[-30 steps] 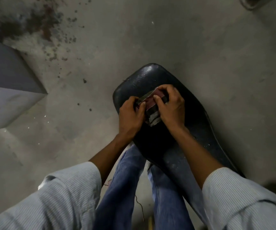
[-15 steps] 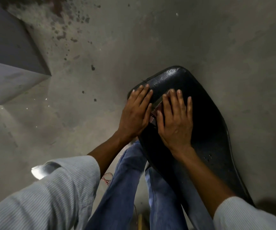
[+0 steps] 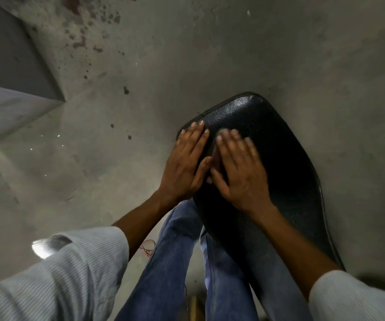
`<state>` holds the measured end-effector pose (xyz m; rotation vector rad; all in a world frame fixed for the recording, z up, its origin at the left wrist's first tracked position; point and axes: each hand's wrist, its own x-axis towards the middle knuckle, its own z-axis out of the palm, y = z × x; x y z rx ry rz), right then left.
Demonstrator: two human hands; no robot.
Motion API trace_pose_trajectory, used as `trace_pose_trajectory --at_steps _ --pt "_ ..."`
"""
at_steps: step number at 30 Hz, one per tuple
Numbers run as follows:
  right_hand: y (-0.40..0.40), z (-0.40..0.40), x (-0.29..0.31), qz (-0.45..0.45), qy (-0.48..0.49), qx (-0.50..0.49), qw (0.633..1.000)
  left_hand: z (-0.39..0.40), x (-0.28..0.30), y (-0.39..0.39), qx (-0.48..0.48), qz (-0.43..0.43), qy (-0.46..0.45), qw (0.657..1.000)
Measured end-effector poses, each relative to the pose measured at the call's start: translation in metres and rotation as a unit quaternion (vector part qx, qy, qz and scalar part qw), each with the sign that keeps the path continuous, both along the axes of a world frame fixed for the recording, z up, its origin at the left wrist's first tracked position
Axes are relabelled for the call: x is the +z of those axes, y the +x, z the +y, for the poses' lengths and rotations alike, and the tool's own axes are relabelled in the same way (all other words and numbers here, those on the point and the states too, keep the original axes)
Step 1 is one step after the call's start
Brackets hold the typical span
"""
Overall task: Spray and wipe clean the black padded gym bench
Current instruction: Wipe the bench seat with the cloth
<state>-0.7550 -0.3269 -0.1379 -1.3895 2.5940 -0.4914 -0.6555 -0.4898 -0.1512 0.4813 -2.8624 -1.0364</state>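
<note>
**Black pad under two flat palms**

Black padded gym bench [image 3: 268,158] lies beneath both hands, its rounded end just beyond the fingertips. A second ago the fingers were bunched on a folded red-and-grey cloth [image 3: 216,158] — now they are stretched flat, and only a sliver of it shows between the thumbs. The left hand [image 3: 184,163] and right hand [image 3: 240,167] press side by side, thumbs touching. This looks like folding giving way to wiping proper. No brand, label or writing is readable anywhere.
</note>
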Motion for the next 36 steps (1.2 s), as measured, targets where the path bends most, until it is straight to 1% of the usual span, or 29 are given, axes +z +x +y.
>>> trace_pose_trajectory --at_steps 3,6,8,11,13,14,16,18,20,21,23,26,28,31,34,36 --pt "-0.025 -0.011 -0.006 0.042 0.015 -0.117 0.992 0.002 -0.007 0.001 0.000 -0.004 -0.039 0.999" --pt "-0.041 -0.037 -0.010 0.046 0.023 -0.188 0.981 0.004 -0.011 0.002 -0.004 -0.013 -0.057 0.998" --pt "-0.040 -0.044 -0.010 0.051 0.028 -0.172 0.983 0.004 -0.012 0.002 -0.001 -0.014 -0.056 0.998" --pt "-0.025 -0.020 -0.007 0.049 0.039 -0.063 0.996 0.003 -0.010 0.002 -0.005 -0.012 -0.044 0.999" --pt "-0.021 0.003 -0.006 0.052 0.039 -0.038 0.997 0.002 -0.010 0.002 -0.007 -0.013 -0.044 0.999" --pt "-0.023 0.010 -0.007 0.055 0.037 -0.051 0.996 0.003 -0.010 0.002 -0.004 -0.013 -0.047 0.999" --pt "-0.030 0.006 -0.011 0.058 0.033 -0.108 0.992 0.005 -0.011 0.003 0.003 -0.011 -0.053 0.999" --pt "-0.039 -0.015 -0.013 0.054 0.029 -0.184 0.981 0.007 -0.014 0.003 0.002 -0.010 -0.059 0.998" --pt "-0.046 -0.040 -0.014 0.044 0.034 -0.221 0.974 0.008 -0.016 0.003 0.002 -0.010 -0.063 0.998" --pt "-0.046 -0.048 -0.014 0.042 0.037 -0.213 0.975 0.007 -0.016 0.003 0.006 -0.010 -0.060 0.998" --pt "-0.037 -0.050 -0.013 0.039 0.035 -0.161 0.986 0.006 -0.015 0.006 0.027 -0.010 -0.040 0.999" --pt "-0.016 -0.029 -0.008 0.024 0.026 -0.068 0.997 -0.001 -0.014 0.016 0.085 -0.034 -0.006 0.996" --pt "-0.005 -0.017 -0.006 0.014 0.027 -0.041 0.999 -0.004 -0.014 0.023 0.097 -0.049 0.002 0.994" --pt "-0.002 -0.019 -0.007 0.014 0.020 -0.059 0.998 -0.002 -0.016 0.025 0.098 -0.048 0.021 0.994" --pt "0.002 -0.040 -0.007 0.009 0.005 -0.095 0.995 0.000 -0.015 0.022 0.136 -0.020 0.061 0.989" --pt "0.007 -0.051 -0.006 -0.006 0.003 -0.073 0.997 0.002 -0.010 0.019 0.164 0.003 0.088 0.982"
